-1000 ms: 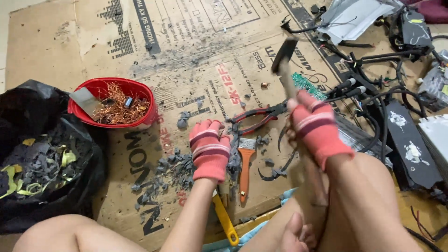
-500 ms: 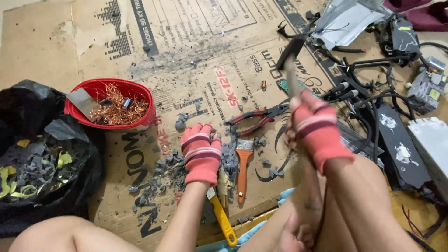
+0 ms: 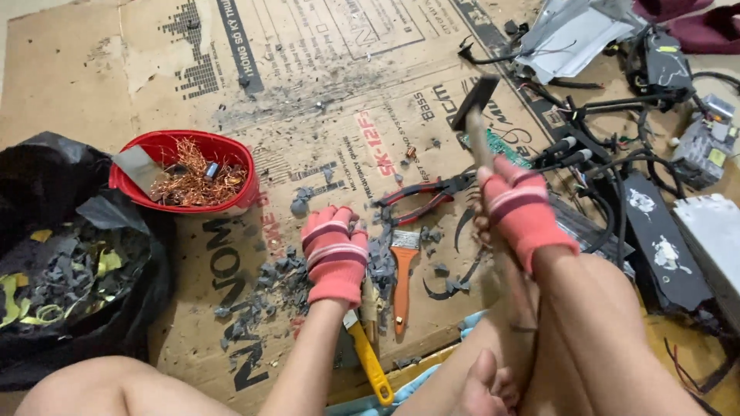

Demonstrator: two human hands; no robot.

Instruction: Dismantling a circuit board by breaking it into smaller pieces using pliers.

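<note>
Your right hand point(image 3: 523, 219), fisted round the hammer point(image 3: 476, 115), has dropped its head slightly toward the cardboard, while your left hand point(image 3: 334, 254) stays pressed on the grey fragments point(image 3: 379, 266).

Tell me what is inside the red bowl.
The red bowl holds a tangle of bare copper wire, a flat grey metal piece leaning over its left rim, and a small blue-grey part. Anything beneath the wire is hidden.
</note>
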